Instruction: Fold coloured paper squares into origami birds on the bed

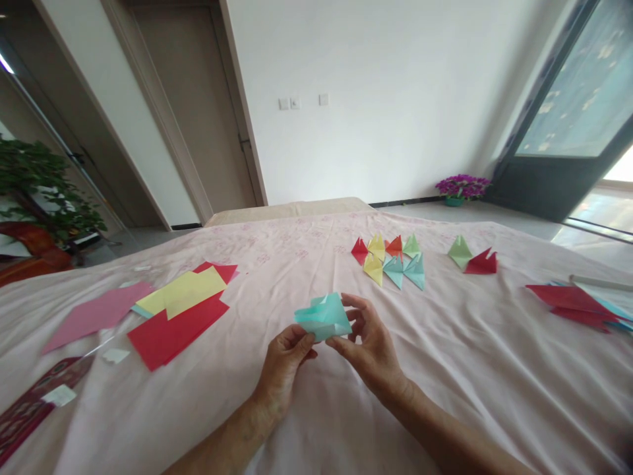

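A partly folded sheet of turquoise origami paper (324, 316) is held up over the cloth between both hands. My left hand (285, 359) pinches its lower left corner between thumb and fingers. At the lower right edge, my right hand (368, 346) grips the paper with the thumb in front and the fingers behind it. Beyond the hands stand several folded paper pieces in a close group, among them a yellow one (372, 268), a red one (360, 250) and a light blue one (414, 269). The backs of the fingers are partly hidden.
Flat sheets lie at left: red (173, 333), yellow (190, 290) and pink (101, 313). A green folded piece (459, 252) and a red one (482, 262) sit farther right. More red paper (573, 303) lies at the right edge. A patterned dark red packet (34, 402) is at lower left.
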A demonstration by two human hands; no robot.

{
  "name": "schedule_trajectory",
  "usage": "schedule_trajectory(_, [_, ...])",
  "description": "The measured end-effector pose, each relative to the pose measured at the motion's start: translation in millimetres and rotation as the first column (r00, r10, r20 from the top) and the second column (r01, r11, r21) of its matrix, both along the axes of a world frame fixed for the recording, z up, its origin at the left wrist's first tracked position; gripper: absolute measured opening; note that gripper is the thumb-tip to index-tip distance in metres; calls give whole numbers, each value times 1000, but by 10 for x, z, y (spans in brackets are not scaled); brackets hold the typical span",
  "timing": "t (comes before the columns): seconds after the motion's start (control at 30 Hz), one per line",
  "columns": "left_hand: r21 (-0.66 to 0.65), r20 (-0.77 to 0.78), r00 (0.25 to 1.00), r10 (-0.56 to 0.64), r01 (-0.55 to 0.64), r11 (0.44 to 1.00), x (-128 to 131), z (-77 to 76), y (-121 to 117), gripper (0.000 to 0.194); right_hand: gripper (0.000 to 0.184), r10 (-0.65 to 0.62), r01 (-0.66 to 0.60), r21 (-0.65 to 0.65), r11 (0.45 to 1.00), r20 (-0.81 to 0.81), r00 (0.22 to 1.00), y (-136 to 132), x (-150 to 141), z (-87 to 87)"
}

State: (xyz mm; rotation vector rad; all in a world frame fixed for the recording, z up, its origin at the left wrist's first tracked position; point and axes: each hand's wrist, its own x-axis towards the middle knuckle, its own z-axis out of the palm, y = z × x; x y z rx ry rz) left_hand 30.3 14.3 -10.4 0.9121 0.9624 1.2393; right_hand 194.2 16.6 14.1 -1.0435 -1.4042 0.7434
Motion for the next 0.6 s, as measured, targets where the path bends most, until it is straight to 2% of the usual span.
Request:
schedule_trajectory(0.1, [7,29,1000,-13,13,1000,-17,0,-5,21,39,69,-70,-68,995,-18,997,-51,-14,5])
schedule_trajectory(0.2, [26,4,1000,-22,22,999,-19,-8,-5,22,18,117,-115,-81,990,27,993,-91,-10,-7])
schedule_trajectory(0.47, [77,-157,987,35,-24,997,8,30,-34,25,18,217,-218,15,976,57,975,-127,15,-36])
schedule_trajectory(0.6, [143,-274,959,74,-35,989,10,72,-51,26,14,230,-230,-6,973,76,970,-117,25,-61])
